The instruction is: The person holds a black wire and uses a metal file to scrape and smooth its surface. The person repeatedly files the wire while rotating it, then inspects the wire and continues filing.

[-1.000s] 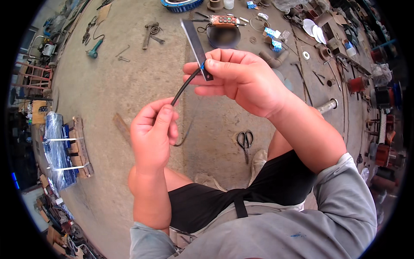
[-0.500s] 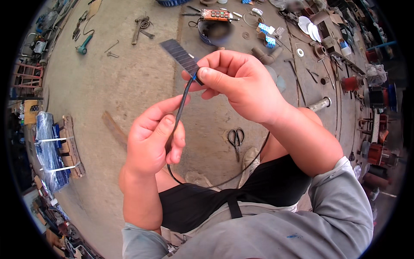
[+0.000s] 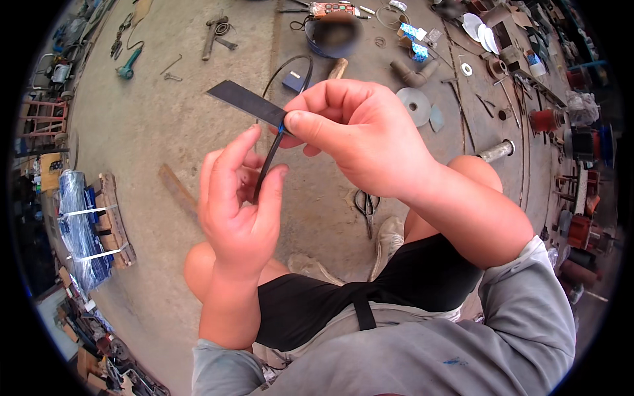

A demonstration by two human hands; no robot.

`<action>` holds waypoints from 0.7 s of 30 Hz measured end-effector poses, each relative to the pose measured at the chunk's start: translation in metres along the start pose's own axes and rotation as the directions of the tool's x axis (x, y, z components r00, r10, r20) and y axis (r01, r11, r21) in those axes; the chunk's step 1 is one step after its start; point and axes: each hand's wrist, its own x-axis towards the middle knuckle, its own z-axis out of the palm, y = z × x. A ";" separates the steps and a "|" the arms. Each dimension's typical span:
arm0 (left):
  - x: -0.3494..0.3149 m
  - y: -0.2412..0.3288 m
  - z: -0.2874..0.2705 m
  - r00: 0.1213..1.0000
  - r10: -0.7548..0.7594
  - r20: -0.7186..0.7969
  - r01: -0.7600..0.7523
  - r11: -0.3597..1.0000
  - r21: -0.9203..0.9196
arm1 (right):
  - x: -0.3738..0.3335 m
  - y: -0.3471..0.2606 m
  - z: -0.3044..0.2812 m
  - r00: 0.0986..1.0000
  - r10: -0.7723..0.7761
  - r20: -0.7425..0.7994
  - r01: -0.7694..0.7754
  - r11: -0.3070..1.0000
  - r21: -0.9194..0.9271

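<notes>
With the right hand (image 3: 353, 135), just above the middle of the frame, pinching a dark, flat strip (image 3: 246, 100) between thumb and fingers, slanted toward the upper left, and holding close against it the blue bit (image 3: 282, 127) of a black cable (image 3: 270, 158). With the left hand (image 3: 234, 214), left of centre, not clenched: thumb and fingers parted around the cable, too loosely to call a grip. Above, to be seen in a thin dark loop (image 3: 311, 69), probably more of the same cable. Apparently at the step of working the cable's blue bit against the strip. Next, seems to call for closing the left thumb and fingers on the cable, steadying it, and minding the strip's edge. On the floor (image 3: 145, 198) below centre, black-handled scissors (image 3: 367, 210) lying apart.
</notes>
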 end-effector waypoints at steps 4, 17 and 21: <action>0.004 -0.004 -0.006 0.987 0.156 0.033 -0.159 0.944 0.291 | 0.001 -0.001 0.001 0.999 0.033 0.039 -0.034 0.999 0.018; 0.004 -0.002 -0.026 0.772 -0.551 0.316 0.625 0.571 -0.532 | 0.009 0.035 0.012 0.994 -0.113 -0.011 0.113 0.992 0.048; 0.003 0.003 -0.030 0.771 -0.561 0.301 0.629 0.597 -0.499 | 0.008 0.025 0.009 0.999 0.016 -0.048 -0.018 0.999 -0.029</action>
